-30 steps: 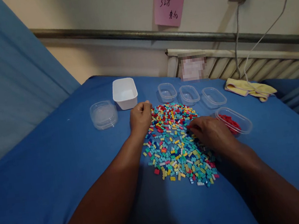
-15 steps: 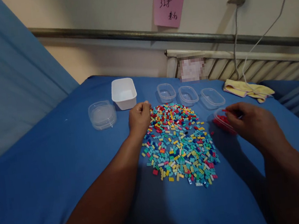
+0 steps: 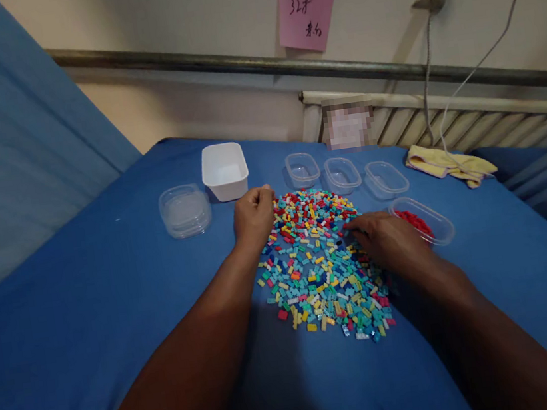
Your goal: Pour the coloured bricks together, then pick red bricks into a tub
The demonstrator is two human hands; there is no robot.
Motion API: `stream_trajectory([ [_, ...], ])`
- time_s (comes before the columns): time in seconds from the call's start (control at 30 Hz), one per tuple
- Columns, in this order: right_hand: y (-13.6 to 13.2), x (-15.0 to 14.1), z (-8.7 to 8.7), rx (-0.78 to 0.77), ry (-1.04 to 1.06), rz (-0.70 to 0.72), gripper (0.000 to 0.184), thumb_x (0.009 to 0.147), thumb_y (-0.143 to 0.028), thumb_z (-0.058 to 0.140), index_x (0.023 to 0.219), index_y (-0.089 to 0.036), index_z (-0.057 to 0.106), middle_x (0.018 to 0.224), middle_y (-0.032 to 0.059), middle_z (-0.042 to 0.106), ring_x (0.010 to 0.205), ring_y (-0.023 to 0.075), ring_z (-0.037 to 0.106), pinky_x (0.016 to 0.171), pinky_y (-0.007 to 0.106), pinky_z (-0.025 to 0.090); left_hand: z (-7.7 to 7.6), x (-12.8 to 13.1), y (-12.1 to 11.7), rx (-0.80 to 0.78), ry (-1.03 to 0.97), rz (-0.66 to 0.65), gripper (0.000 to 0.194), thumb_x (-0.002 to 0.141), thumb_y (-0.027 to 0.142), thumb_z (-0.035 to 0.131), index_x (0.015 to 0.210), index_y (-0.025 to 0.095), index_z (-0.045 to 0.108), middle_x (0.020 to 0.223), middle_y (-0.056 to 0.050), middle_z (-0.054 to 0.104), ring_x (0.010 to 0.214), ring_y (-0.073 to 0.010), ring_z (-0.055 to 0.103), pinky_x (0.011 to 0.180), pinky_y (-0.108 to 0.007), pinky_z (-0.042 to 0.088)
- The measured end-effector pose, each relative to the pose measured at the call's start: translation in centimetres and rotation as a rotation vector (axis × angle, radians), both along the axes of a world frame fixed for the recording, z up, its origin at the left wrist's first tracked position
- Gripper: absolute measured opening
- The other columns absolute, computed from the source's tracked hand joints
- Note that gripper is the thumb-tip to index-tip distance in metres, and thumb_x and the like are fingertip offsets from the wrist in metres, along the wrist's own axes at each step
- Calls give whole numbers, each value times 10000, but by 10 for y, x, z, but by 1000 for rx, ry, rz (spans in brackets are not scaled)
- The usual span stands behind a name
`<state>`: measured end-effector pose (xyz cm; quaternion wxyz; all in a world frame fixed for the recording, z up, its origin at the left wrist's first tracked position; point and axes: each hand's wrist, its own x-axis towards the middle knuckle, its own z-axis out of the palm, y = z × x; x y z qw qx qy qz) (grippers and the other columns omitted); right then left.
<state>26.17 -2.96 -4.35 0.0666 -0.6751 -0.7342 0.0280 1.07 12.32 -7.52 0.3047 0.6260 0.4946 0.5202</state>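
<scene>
A heap of small toy bricks (image 3: 317, 263) in several colours lies on the blue cloth of the table (image 3: 89, 303). My left hand (image 3: 253, 216) rests in a loose fist at the heap's far left edge; what it holds, if anything, is hidden. My right hand (image 3: 383, 239) lies over the heap's right side, its fingertips pinched among the bricks near a red one. Just right of it stands a clear tub (image 3: 424, 219) with red bricks in it.
Three clear tubs (image 3: 303, 169) (image 3: 343, 174) (image 3: 387, 179) stand in a row behind the heap. A white tub (image 3: 224, 169) and a round clear lid (image 3: 184, 209) sit at the back left. A yellow cloth (image 3: 449, 164) lies at the back right under hanging cables.
My right hand went to the tub with the red bricks half a second ago and has come back over the heap's right side. The left hand has stayed in place.
</scene>
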Motion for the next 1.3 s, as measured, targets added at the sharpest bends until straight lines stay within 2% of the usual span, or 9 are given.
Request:
stream_trajectory([
  [0.1, 1, 6, -2, -17, -36, -4, 336, 1040, -187, 538, 1204, -248, 825, 1172, 89, 830, 1067, 264, 761, 875, 334, 519, -1, 0, 0, -1, -4, 8, 430, 1017, 508, 563, 774, 207, 749, 712, -20, 705, 723, -205, 646, 696, -302, 457],
  [0.3, 9, 6, 3, 74, 27, 3, 354, 1022, -178, 548, 1295, -213, 771, 1223, 104, 799, 1124, 258, 730, 916, 323, 502, -5, 1, 2, 0, -22, 15, 414, 1017, 506, 578, 780, 218, 758, 713, -16, 712, 708, -206, 653, 710, -311, 466],
  [0.5, 27, -10, 8, -109, -113, 2, 295, 1017, -151, 526, 1083, -206, 808, 1066, 106, 766, 938, 222, 719, 751, 299, 428, -6, 0, 2, -14, -18, 21, 424, 1019, 510, 568, 777, 216, 755, 714, -15, 713, 699, -201, 649, 715, -307, 466],
  [0.6, 26, -14, 8, -114, -168, -15, 277, 1043, -181, 516, 1044, -198, 792, 1041, 111, 749, 897, 223, 709, 700, 310, 389, -6, 0, 1, -3, 6, 20, 424, 1023, 503, 559, 785, 215, 760, 733, -19, 720, 728, -203, 661, 720, -301, 467],
  [0.73, 20, -17, 7, -86, -195, -16, 268, 1046, -189, 521, 1116, -188, 779, 1058, 121, 754, 902, 236, 717, 693, 319, 385, -7, 1, 2, -19, -3, 30, 411, 1018, 499, 567, 795, 215, 765, 744, -22, 726, 731, -207, 663, 721, -301, 473],
  [0.97, 13, -17, 8, -85, -88, 50, 279, 995, -171, 548, 1113, -230, 793, 1103, 93, 792, 963, 247, 729, 750, 314, 422, -6, 1, 2, 0, -17, 18, 405, 1023, 493, 578, 789, 218, 762, 728, -22, 724, 721, -209, 665, 723, -309, 487],
  [1.17, 13, -17, 8, -93, -40, 34, 224, 985, -188, 558, 1030, -214, 776, 1042, 82, 794, 864, 215, 712, 710, 312, 397, -5, 1, 1, -5, -27, 17, 410, 1023, 495, 581, 779, 216, 756, 727, -17, 723, 704, -200, 661, 724, -310, 482],
  [1.3, 12, -8, 12, -19, -20, -1, 174, 970, -225, 578, 954, -216, 750, 960, 70, 783, 827, 212, 692, 684, 317, 383, -4, 1, 1, -11, -44, 15, 408, 1021, 496, 584, 780, 215, 754, 717, -15, 715, 711, -203, 660, 714, -308, 477],
])
